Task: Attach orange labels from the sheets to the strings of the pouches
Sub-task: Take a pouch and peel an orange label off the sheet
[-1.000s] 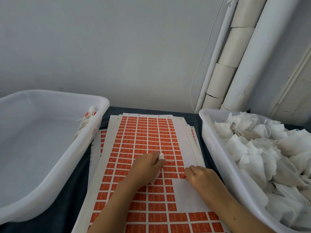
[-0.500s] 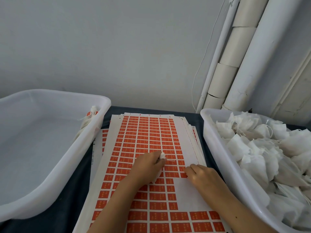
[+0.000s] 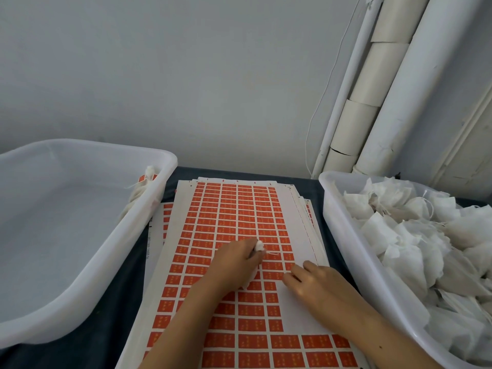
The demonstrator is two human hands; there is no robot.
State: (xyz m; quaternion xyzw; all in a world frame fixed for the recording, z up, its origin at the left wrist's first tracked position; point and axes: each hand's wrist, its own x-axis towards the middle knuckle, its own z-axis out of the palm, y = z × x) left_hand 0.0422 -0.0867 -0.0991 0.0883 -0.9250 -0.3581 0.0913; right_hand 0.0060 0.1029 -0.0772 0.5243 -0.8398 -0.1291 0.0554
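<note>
Two smooth white plastic tubs [image 3: 87, 262] are flanking a stack of papery label sheets [image 3: 229, 209], the right tub [image 3: 343, 230] heaped with crinkly pouches [image 3: 415, 235], while the left hand [image 3: 234, 262] is gripping one pouch [image 3: 258, 246] on the top sheet and the right hand [image 3: 316, 288] is pinching at an orange label [image 3: 269, 275].

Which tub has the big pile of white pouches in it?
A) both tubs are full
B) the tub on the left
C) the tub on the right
C: the right tub is heaped with white pouches, while the left tub shows only one labelled pouch at its rim.
</note>
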